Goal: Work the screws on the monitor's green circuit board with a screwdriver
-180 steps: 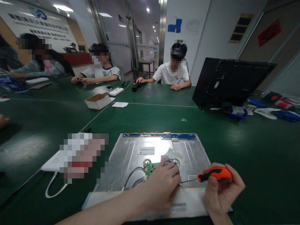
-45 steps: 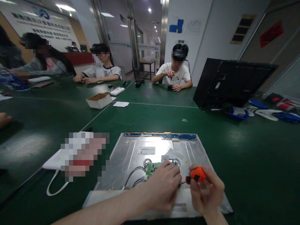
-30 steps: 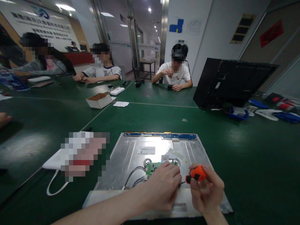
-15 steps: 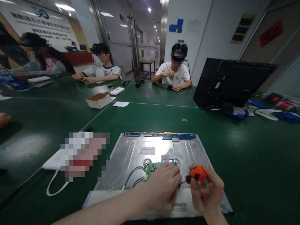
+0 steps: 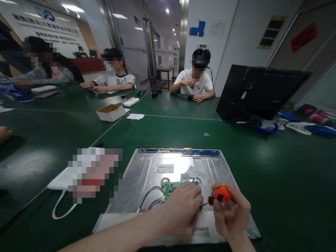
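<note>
The right hand (image 5: 233, 213) grips the orange screwdriver (image 5: 222, 193) over the near half of the metal panel (image 5: 147, 175); the left hand (image 5: 185, 206) curls over the green board (image 5: 170, 187), its hold hidden from me.

Single view from head, facing forward and down: hands (image 5: 183, 210) (image 5: 235, 213) close, green table (image 5: 286, 168) spreading beyond, glass doors (image 5: 132, 38) far.

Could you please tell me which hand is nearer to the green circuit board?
Left. The left hand is at the green circuit board, hiding part of it; the right hand is to the board's right, holding an orange screwdriver.
</note>
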Demonstrator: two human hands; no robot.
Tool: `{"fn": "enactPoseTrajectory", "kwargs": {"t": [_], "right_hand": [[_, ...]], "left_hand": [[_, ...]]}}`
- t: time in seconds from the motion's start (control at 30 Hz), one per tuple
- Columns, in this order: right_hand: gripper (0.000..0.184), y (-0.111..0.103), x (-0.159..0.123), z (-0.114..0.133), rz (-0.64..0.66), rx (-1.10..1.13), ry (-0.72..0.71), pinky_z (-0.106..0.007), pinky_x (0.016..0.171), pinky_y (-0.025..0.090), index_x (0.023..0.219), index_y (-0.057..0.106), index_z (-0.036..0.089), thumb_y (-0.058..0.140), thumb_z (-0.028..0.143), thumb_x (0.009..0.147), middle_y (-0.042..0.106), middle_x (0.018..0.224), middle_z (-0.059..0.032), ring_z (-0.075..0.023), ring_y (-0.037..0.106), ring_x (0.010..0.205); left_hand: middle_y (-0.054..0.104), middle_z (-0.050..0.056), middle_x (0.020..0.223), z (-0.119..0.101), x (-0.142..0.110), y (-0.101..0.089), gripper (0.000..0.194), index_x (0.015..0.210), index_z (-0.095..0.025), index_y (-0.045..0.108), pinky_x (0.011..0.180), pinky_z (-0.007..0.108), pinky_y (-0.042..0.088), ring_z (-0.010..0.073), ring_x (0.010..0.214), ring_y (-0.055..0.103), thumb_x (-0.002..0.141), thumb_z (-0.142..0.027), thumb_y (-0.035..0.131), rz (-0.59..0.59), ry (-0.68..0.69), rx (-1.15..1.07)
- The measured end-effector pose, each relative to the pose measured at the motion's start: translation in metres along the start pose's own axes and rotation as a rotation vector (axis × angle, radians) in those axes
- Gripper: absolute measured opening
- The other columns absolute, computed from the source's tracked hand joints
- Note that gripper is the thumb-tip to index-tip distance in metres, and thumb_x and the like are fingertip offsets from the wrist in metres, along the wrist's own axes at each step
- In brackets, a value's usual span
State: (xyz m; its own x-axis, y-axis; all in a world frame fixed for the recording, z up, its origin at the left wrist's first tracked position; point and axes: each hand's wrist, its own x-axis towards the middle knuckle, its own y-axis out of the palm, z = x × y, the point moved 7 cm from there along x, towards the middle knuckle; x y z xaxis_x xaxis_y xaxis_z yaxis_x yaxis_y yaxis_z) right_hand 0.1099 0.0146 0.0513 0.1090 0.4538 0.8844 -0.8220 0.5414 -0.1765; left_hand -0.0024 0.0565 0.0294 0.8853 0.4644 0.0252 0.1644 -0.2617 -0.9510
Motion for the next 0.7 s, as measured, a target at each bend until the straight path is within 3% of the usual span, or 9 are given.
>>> {"fn": "enactPoseTrajectory", "kwargs": {"t": [0.37, 0.57, 0.7], "right_hand": [[0.051, 0.001, 0.0, 0.0, 0.007, -0.007, -0.01, -0.035, 0.058, 0.06, 0.137, 0.044, 0.021, 0.059, 0.017, 0.088, 0.061, 0.102, -0.0109, -0.022, 0.066, 0.083], [0.058, 0.001, 0.015, 0.01, -0.022, -0.017, -0.06, -0.029, 0.053, 0.055, 0.136, 0.043, 0.024, 0.062, 0.009, 0.084, 0.059, 0.087, -0.004, -0.0176, 0.061, 0.071], [0.053, 0.002, 0.021, 0.014, -0.005, -0.049, -0.085, -0.027, 0.051, 0.051, 0.132, 0.046, 0.023, 0.063, 0.01, 0.084, 0.058, 0.081, -0.0021, -0.0171, 0.06, 0.068]], "left_hand": [[0.061, 0.009, 0.095, 0.0, -0.001, 0.001, 0.02, 0.097, -0.015, 0.057, 0.078, 0.038, 0.046, 0.0247, 0.083, 0.058, 0.078, -0.018, 0.061, -0.013, 0.012, -0.016], [0.061, 0.01, 0.095, 0.001, -0.001, 0.0, 0.019, 0.094, -0.015, 0.057, 0.077, 0.037, 0.047, 0.0253, 0.083, 0.057, 0.076, -0.019, 0.062, 0.005, 0.007, -0.005], [0.061, 0.01, 0.096, 0.001, -0.001, 0.0, 0.02, 0.095, -0.015, 0.057, 0.078, 0.038, 0.048, 0.0255, 0.083, 0.057, 0.076, -0.018, 0.062, 0.011, 0.003, -0.014]]}}
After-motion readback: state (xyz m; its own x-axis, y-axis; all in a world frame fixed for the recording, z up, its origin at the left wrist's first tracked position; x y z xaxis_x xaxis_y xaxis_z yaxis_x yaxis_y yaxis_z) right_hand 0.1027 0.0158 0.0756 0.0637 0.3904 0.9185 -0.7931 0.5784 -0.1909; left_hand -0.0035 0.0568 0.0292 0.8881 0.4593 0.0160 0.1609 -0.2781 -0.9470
